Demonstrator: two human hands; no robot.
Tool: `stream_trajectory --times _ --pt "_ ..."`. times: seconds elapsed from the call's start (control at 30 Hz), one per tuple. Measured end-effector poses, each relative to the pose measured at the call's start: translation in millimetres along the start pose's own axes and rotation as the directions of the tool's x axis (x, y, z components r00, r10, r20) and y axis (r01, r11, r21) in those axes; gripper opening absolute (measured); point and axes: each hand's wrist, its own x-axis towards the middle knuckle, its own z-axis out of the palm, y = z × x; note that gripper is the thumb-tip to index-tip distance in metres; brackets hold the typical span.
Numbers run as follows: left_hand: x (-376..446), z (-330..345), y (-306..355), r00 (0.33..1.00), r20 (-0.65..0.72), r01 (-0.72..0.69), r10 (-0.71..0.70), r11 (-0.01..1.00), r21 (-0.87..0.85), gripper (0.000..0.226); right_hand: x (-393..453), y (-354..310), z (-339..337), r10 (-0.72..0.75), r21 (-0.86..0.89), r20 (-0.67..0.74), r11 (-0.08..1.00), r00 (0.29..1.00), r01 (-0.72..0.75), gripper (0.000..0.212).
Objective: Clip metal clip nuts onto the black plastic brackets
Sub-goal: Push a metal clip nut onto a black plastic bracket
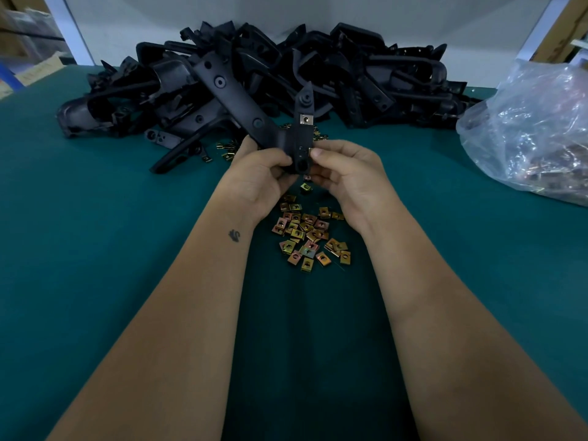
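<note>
Far edge: heap of black brackets (pixel 286 74) blocks the whole back of the tabletop (pixel 95 218), against the wall.
Right side: plastic bag (pixel 534 132) closes off the far right corner.
Centre: loose clip nuts (pixel 310 237) scattered between the forearms.
Left side: bare green surface, open passage.
Near right: bare surface, open.

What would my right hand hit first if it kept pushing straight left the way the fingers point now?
Likely the held black bracket: the right hand already pinches a clip nut against its edge, with the left hand gripping the other side.
</note>
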Motion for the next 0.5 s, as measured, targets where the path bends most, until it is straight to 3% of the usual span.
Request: stream_trajectory --times 0.23,0.5 --pt "-3.3 3.1 -0.6 0.996 0.091 -0.018 0.018 1.000 0.007 0.040 -0.6 -1.9 0.0 -0.001 0.084 -0.020 0.996 1.000 0.003 0.023" --pt "-7.9 3.6 -0.6 0.981 0.185 -0.083 0.060 0.990 0.118 0.057 -1.5 -4.6 -5.0 0.039 0.187 0.039 0.981 0.998 -0.046 0.031"
